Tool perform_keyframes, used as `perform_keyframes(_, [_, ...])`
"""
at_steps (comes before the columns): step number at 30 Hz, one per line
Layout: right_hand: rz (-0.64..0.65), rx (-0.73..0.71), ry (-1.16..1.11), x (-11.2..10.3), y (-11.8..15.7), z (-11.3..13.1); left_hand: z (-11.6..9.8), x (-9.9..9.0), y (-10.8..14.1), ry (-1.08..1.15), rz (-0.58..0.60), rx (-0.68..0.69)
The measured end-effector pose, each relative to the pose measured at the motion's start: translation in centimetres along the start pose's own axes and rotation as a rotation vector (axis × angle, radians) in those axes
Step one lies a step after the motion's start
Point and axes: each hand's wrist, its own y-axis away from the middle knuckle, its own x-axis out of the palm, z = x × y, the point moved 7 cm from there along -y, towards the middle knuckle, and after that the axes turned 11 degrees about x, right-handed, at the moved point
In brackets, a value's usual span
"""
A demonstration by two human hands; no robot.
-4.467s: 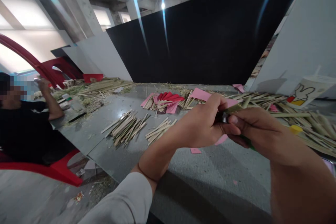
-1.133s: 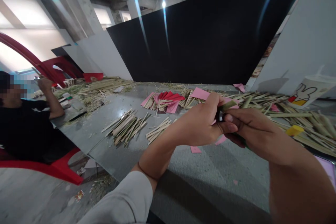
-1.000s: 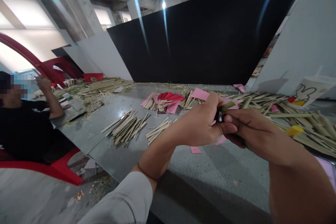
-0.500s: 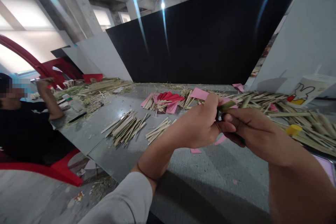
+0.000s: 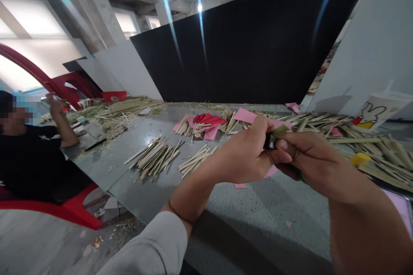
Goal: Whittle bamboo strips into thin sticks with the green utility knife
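My left hand [image 5: 245, 154] is closed, its thumb and fingertips meeting my right hand over the table. A small dark object [image 5: 267, 141] shows between its fingers; its kind is mostly hidden. My right hand [image 5: 316, 159] is closed in a pinch on a green plant strip [image 5: 280, 129], whose end sticks up between the two hands. Beyond my left forearm lie a pile of thin cut sticks [image 5: 155, 157] and a smaller stick pile [image 5: 196, 161]. Behind them rests a fan of red and pink paper pieces [image 5: 209, 121] with sticks.
A co-worker [image 5: 29, 154] sits at the left on a red chair [image 5: 77, 206]. Long strips [image 5: 393, 150], a yellow cap-like piece [image 5: 360, 159] and a rabbit-print cup [image 5: 377, 109] stand or lie at the right. A black board [image 5: 238, 47] rises behind the table [image 5: 258, 223].
The green strip's end between my hands shows a little less and has tilted slightly. Both my hands stay nearly in place. The co-worker's raised hand has shifted slightly.
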Motion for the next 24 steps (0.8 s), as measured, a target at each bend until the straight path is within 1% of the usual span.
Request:
perform_keyframes(2, [0.028,0.010,0.008,0.1,0.1,0.2,-0.1,0.1,0.1,0.000,0.025,-0.018])
perform_keyframes(6, [0.017,0.008,0.053,0.1,0.2,1.0,0.1,0.5,0.1,-0.004,0.061,-0.041])
perform_keyframes(12, [0.015,0.040,0.032,0.2,0.1,1.4,0.2,0.5,0.0,-0.058,0.031,-0.010])
perform_keyframes(16, [0.008,0.003,0.064,0.0,0.4,1.3,-0.2,0.4,0.0,-0.044,0.041,0.009])
perform_keyframes(18, [-0.031,-0.026,0.102,-0.3,0.5,1.1,-0.1,0.3,0.0,-0.059,0.023,0.003])
perform_keyframes(22, [-0.182,-0.051,0.199,-1.1,0.4,0.8,0.5,0.0,-0.1,-0.102,-0.039,0.008])
perform_keyframes(24, [-0.200,-0.062,0.203,-1.2,0.3,0.9,0.7,-0.1,-0.3,-0.073,-0.059,0.019])
